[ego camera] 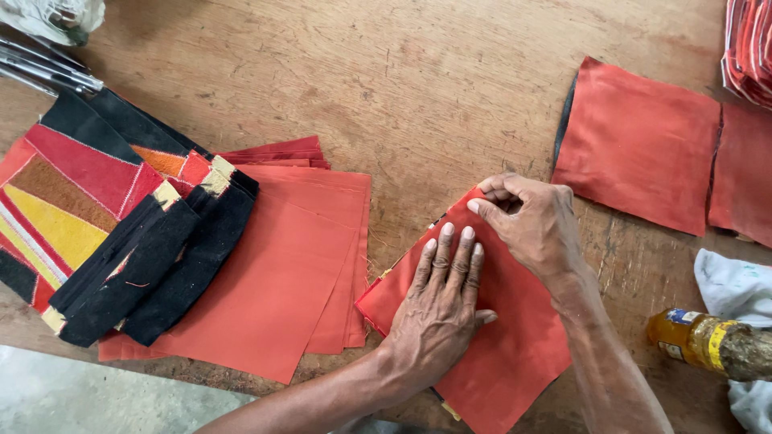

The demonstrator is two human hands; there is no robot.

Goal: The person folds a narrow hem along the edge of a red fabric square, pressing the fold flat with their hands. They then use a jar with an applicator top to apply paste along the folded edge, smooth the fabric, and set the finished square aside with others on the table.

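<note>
- Left hand (440, 301): flat, palm down, fingers straight and close together, pressing on the red fabric square (498, 354); grips nothing.
- Right hand (531, 221): fingers curled, thumb and fingertips pinched on the top corner of the red fabric square, just beyond the left fingertips.
- Red fabric square: lies turned like a diamond on the wooden worktop (418, 88), near its front edge; a dark, yellow-trimmed layer peeps from beneath its edges.
- Stack of orange-red sheets (297, 265): just left of the red fabric square, edges fanned.
- Patchwork pieces (104, 225): black, red, yellow and orange, overlapping the left part of that stack.
- Two red squares (639, 149): up and to the right of the red fabric square, side by side, apart from it.
- Amber bottle (696, 341): on its side, right of the red fabric square, beside a white cloth (736, 289).
- Bundle of red pieces (748, 48): far right corner, well apart from the red fabric square.
</note>
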